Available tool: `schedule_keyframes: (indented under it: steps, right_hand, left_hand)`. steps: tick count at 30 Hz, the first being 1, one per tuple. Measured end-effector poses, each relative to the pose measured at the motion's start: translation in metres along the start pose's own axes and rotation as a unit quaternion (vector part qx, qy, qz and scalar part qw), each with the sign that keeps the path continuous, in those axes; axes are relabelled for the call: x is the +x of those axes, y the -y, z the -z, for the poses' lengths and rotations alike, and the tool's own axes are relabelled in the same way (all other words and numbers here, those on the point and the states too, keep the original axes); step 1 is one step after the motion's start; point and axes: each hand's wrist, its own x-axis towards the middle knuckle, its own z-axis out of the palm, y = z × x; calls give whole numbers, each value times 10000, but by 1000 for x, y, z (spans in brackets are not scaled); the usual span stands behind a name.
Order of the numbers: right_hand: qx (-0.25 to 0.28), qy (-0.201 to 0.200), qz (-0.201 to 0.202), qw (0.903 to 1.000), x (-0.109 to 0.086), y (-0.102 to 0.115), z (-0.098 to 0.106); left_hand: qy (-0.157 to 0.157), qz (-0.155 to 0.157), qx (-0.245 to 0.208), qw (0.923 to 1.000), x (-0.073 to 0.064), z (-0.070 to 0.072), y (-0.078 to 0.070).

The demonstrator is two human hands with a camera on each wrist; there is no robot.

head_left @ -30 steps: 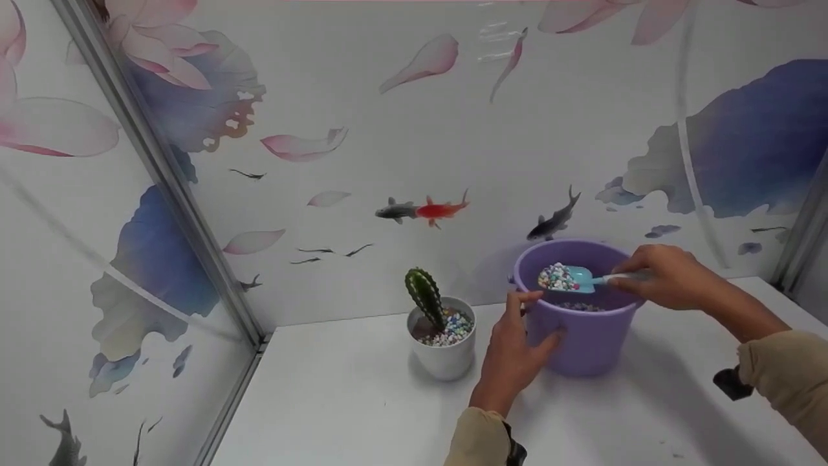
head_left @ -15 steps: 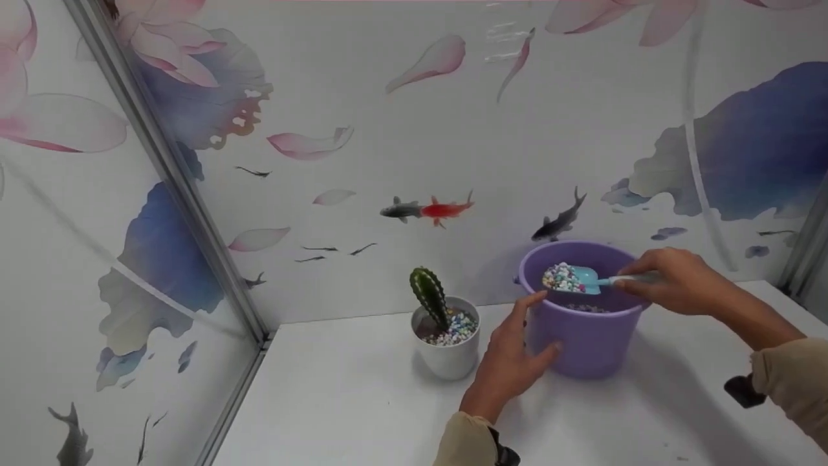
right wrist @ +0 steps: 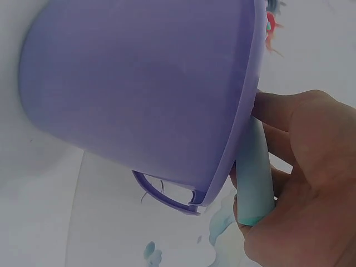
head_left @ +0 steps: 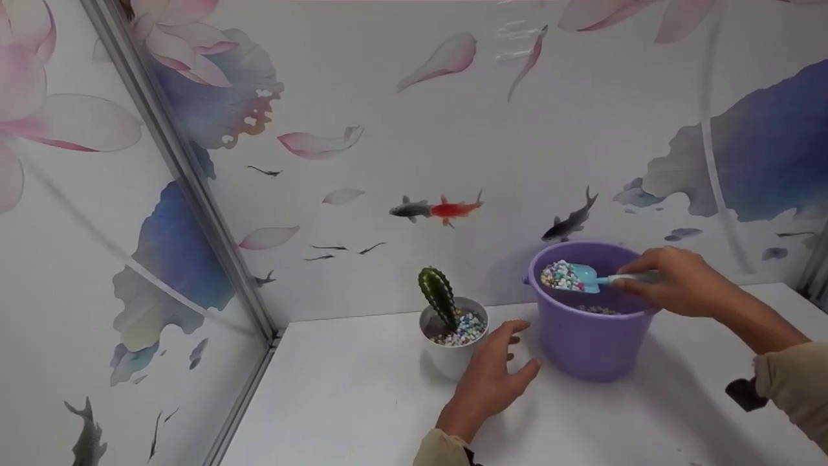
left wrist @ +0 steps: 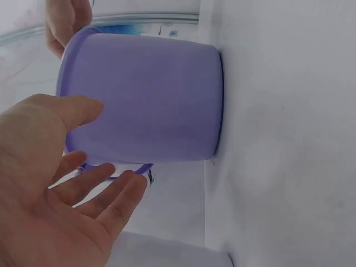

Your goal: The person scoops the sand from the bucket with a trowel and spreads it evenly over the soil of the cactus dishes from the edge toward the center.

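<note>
Your R grip (head_left: 679, 281) clasps a lt-blue scoop (head_left: 586, 274) by its pale handle (right wrist: 255, 172), front heaped w/ multicol. pebbles (head_left: 560, 276); your L grip (head_left: 488, 375) is loose, fingers relaxed.

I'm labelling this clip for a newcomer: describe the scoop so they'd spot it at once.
On the white table stands a purple bucket, right of a cactus in a white pot. At the bucket's mouth, the right hand holds a small scoop. Its light blue blade, carrying multicoloured granules, sets it apart from bucket and pot.
</note>
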Motion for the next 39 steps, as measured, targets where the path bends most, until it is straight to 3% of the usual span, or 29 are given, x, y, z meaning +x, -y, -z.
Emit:
schedule_keyframes:
  steps: [7,12,20,31,35,39]
  right_hand:
    - [-21,-125,80,9999,1,6,0]
    - [-6,-204,212,9996,2,10,-4]
    - [62,-202,218,9995,7,21,-8]
    - [94,-91,140,9998,14,41,-8]
    - [93,-22,106,9999,16,47,-9]
    - [57,-136,221,9996,19,54,-13]
  left_hand:
    - [-466,-559,191,9972,-21,28,10]
    - [-942,-679,163,9931,-36,43,18]
    - [-1817,-361,396,9819,-43,52,32]
    - [-3093,106,581,9491,-37,55,51]
    - [-3320,464,577,9404,-33,52,53]
    - [-3294,917,387,9389,-29,48,54]
